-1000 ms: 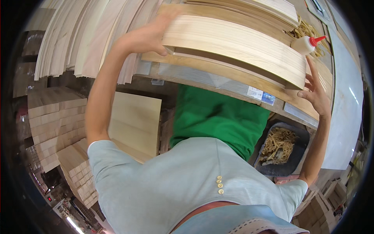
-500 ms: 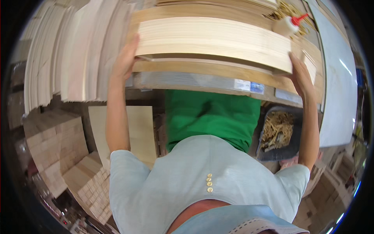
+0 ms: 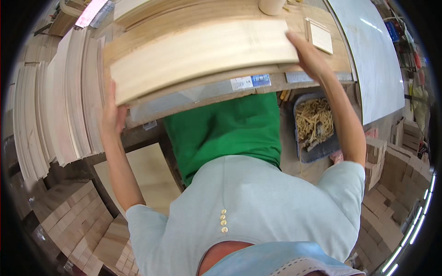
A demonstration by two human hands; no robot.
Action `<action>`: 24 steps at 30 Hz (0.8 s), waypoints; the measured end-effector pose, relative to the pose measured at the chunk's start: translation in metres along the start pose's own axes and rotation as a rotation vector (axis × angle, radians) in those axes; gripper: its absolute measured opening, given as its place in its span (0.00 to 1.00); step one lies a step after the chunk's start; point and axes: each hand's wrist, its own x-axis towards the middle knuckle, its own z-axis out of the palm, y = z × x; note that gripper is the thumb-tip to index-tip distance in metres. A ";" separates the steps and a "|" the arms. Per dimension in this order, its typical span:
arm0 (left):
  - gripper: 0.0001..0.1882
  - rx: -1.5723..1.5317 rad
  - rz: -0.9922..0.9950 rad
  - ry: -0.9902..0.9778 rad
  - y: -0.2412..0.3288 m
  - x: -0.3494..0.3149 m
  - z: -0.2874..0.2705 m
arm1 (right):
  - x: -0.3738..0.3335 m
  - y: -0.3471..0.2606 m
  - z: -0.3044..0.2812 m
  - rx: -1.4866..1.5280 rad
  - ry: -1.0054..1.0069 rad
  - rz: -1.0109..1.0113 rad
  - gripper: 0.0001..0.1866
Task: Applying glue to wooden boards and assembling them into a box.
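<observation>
Our left-hand grip (image 3: pixel 111 113) and right-hand grip (image 3: pixel 312 57) clasp opposite ends of the long pale wooden piece (image 3: pixel 202 55) at the front of the desk (image 3: pixel 320 13). We judge its handling unfinished, neither end released; small panels (image 3: pixel 320 38) lie apart, and whether joining remains we cannot tell.

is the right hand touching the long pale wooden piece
Touching: the head view shows the right hand meeting the right end of the long pale wooden piece, with no gap between.
</observation>
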 end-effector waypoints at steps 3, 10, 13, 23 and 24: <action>0.36 0.050 0.017 0.087 -0.019 -0.027 -0.006 | -0.045 -0.015 0.014 0.117 0.000 0.098 0.42; 0.36 -0.037 0.010 0.009 -0.006 -0.024 -0.016 | -0.044 -0.017 0.007 0.279 -0.012 0.057 0.42; 0.40 -0.013 0.130 -0.091 0.012 0.003 -0.035 | -0.026 -0.036 -0.003 0.312 -0.136 -0.081 0.49; 0.64 0.330 0.253 -0.332 0.010 0.030 0.005 | 0.008 -0.017 -0.028 -0.164 -0.253 -0.338 0.58; 0.64 0.334 0.284 -0.314 0.010 0.030 0.007 | 0.009 -0.016 -0.028 -0.142 -0.255 -0.306 0.59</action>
